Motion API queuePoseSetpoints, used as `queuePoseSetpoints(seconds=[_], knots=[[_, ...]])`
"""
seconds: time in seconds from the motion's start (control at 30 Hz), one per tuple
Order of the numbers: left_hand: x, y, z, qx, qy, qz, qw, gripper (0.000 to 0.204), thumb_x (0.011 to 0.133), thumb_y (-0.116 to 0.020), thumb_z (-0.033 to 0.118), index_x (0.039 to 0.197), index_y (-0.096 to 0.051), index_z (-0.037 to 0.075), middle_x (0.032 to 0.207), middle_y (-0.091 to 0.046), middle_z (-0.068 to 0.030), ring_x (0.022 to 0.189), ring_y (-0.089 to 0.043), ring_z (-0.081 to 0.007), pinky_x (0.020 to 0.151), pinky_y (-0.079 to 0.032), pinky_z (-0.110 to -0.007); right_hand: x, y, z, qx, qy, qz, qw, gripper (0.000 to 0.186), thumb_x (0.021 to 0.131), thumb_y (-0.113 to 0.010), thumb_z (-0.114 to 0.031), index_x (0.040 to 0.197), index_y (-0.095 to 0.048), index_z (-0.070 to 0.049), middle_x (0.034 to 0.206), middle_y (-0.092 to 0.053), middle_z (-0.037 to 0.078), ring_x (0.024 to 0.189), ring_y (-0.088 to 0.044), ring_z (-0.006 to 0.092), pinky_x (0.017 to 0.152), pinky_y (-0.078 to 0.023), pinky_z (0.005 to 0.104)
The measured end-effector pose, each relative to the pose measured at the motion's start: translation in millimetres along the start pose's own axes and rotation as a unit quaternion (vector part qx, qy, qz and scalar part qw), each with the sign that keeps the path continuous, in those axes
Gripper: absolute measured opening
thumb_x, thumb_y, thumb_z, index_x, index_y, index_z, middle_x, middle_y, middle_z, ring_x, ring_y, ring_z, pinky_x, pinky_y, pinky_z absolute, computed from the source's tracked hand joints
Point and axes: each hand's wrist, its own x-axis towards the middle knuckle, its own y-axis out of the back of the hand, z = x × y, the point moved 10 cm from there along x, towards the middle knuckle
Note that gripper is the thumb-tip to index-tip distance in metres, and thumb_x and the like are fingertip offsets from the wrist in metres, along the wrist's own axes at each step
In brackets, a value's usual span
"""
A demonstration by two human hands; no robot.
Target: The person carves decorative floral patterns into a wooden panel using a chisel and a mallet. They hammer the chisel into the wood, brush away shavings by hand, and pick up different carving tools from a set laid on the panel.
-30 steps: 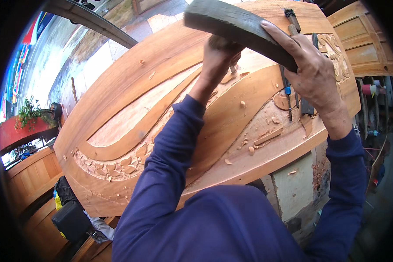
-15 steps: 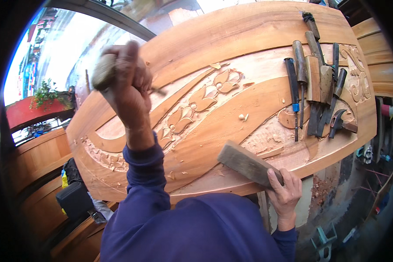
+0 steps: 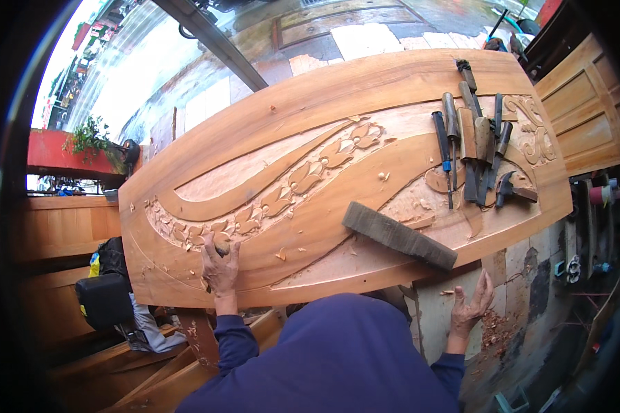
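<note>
A broad carved wooden panel (image 3: 365, 76) with raised leaves and flowers lies in front of me. My left hand (image 3: 220, 272) is low at the panel's left part, closed around a carving chisel (image 3: 222, 247). Only the rounded wooden handle end shows clearly; the fingers hide most of the tool. A dark rectangular wooden block (image 3: 399, 235) lies slantwise on the panel, its lower right end at the near edge. Just off that edge, my right hand (image 3: 470, 311) is open and holds nothing, apart from the block.
Several chisels with wooden handles (image 3: 467, 134) lie bunched on the panel's right side, beside a small hammer-like tool (image 3: 508, 189). Wood chips (image 3: 384, 177) are scattered over the carving. A black case (image 3: 105, 301) stands at the left. Panelled doors (image 3: 585, 103) lean at the far right.
My left hand has come down with the chisel from above the panel to its near left part. My right hand has let go of the block and moved off the near edge.
</note>
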Motion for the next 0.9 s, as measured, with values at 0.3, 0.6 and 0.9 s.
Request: queuePoseSetpoints(seconds=[0.3, 0.6, 0.9], knots=[[-22, -14, -13, -0.01, -0.003, 0.028, 1.0, 0.08, 0.093, -0.085, 0.05, 0.155, -0.054, 0.01, 0.141, -0.065, -0.0175, 0.131, -0.059, -0.0407, 0.113, -0.046, -0.054, -55, 1, 27, -0.084, -0.05, -0.013, 0.995, 0.08, 0.108, -0.06, -0.064, 0.166, -0.051, -0.008, 0.161, -0.052, 0.023, 0.147, -0.051, 0.0459, 0.123, -0.037, 0.0599], [-22, -8, -18, -0.107, -0.021, 0.06, 0.992, 0.082, 0.093, -0.084, 0.05, 0.156, -0.054, 0.007, 0.146, -0.063, -0.02, 0.136, -0.058, -0.0406, 0.119, -0.043, -0.054, -48, 1, 21, -0.038, -0.043, 0.008, 0.998, 0.078, 0.107, -0.066, -0.057, 0.166, -0.051, -0.007, 0.157, -0.053, 0.025, 0.143, -0.052, 0.0467, 0.12, -0.041, 0.0555], [-29, -3, -25, -0.156, -0.014, 0.077, 0.985, 0.061, 0.101, -0.079, 0.034, 0.151, -0.061, 0.006, 0.142, -0.065, -0.0203, 0.135, -0.06, -0.0394, 0.116, -0.047, -0.051, -48, -5, 28, -0.087, -0.04, 0.0, 0.995, 0.076, 0.109, -0.063, -0.056, 0.165, -0.05, -0.007, 0.153, -0.055, 0.028, 0.142, -0.053, 0.0473, 0.119, -0.043, 0.0543]])
